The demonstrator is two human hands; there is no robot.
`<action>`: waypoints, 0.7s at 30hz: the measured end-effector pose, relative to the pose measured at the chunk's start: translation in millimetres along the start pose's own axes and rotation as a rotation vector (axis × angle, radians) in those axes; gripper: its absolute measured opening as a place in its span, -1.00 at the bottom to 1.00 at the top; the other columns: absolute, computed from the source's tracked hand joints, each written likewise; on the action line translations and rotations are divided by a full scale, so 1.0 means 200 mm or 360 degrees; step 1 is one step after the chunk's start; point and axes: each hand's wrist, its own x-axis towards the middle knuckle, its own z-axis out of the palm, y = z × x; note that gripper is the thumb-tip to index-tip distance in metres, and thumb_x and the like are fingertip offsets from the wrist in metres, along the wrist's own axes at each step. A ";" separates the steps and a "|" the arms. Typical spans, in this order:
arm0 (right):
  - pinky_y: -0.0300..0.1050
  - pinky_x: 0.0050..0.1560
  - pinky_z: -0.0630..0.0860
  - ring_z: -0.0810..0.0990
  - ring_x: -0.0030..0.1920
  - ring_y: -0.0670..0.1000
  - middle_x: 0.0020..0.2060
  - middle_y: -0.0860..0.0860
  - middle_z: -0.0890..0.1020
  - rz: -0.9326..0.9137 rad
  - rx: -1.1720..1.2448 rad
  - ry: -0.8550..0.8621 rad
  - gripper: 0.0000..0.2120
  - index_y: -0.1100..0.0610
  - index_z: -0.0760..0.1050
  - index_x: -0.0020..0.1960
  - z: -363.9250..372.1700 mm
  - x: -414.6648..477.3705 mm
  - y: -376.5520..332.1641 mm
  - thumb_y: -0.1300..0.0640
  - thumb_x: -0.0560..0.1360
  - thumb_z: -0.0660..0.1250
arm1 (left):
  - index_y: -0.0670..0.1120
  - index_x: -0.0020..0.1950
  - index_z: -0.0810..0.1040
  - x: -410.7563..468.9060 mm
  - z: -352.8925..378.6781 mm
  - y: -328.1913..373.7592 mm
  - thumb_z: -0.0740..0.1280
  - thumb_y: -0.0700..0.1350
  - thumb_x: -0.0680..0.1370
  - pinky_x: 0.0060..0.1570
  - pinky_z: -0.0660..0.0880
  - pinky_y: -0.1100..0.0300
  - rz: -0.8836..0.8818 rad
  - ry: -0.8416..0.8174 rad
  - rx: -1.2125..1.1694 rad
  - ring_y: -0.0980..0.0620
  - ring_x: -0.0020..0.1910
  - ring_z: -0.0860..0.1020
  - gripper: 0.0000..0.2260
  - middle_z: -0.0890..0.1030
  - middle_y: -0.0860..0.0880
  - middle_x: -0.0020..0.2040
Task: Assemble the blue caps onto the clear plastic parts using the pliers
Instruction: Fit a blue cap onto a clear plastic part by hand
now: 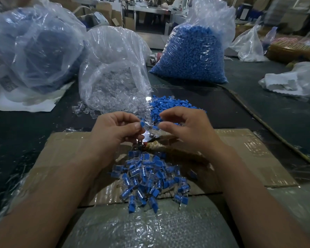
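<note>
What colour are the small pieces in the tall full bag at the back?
Blue: small plastic caps fill the tall clear plastic bag; head view.

Left hand (115, 129) pinches blue cap (142, 124); right hand (184, 127), fingers curled, just beside. Pliers (150, 137) on cardboard (249, 154) beneath. Assembled pieces (150, 176) heaped nearer viewer.

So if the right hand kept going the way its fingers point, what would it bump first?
Probably the blue cap pinched in the left hand. The right hand points its fingers left, straight at it, though depth is hard to judge from one view.
</note>
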 end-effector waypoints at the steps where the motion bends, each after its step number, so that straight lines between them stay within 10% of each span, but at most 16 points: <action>1: -0.44 -0.05 0.44 0.52 -0.08 -0.31 -0.16 -0.29 0.52 0.0108 -0.0020 -0.0075 -0.66 0.04 0.55 0.12 -0.03 0.00 0.02 0.02 0.37 0.43 | -0.17 -0.21 0.55 0.00 0.00 0.00 0.36 -0.26 0.31 -0.42 0.53 0.28 0.0012 0.0012 0.0003 0.02 -0.40 0.62 -0.91 0.65 -0.12 -0.35; 8: -0.28 -0.10 0.29 0.40 0.06 -0.14 0.04 -0.19 0.42 0.0509 -0.0371 -0.0853 -0.39 -0.10 0.36 0.31 -0.11 -0.02 0.07 0.01 0.31 0.50 | -0.16 -0.21 0.55 0.00 -0.01 0.00 0.32 -0.34 0.40 -0.43 0.50 0.33 0.0103 0.0052 0.0032 0.03 -0.40 0.62 -0.90 0.65 -0.09 -0.37; 16: -0.21 0.01 0.26 0.31 0.07 -0.16 0.13 -0.17 0.38 0.0437 -0.0590 -0.0881 -0.27 -0.12 0.26 0.39 -0.08 -0.03 0.04 0.01 0.30 0.51 | -0.17 -0.20 0.54 0.00 -0.01 0.00 0.32 -0.35 0.41 -0.43 0.50 0.34 0.0089 0.0039 0.0044 0.05 -0.41 0.62 -0.90 0.65 -0.08 -0.38; 21: -0.18 -0.23 0.34 0.43 -0.13 -0.11 -0.13 -0.13 0.49 0.0298 -0.0838 -0.0697 -0.60 -0.10 0.47 0.17 -0.04 -0.01 0.00 0.02 0.34 0.43 | -0.18 -0.20 0.53 0.00 -0.01 0.01 0.33 -0.29 0.34 -0.43 0.50 0.34 0.0090 0.0066 0.0016 0.04 -0.41 0.63 -0.92 0.66 -0.09 -0.36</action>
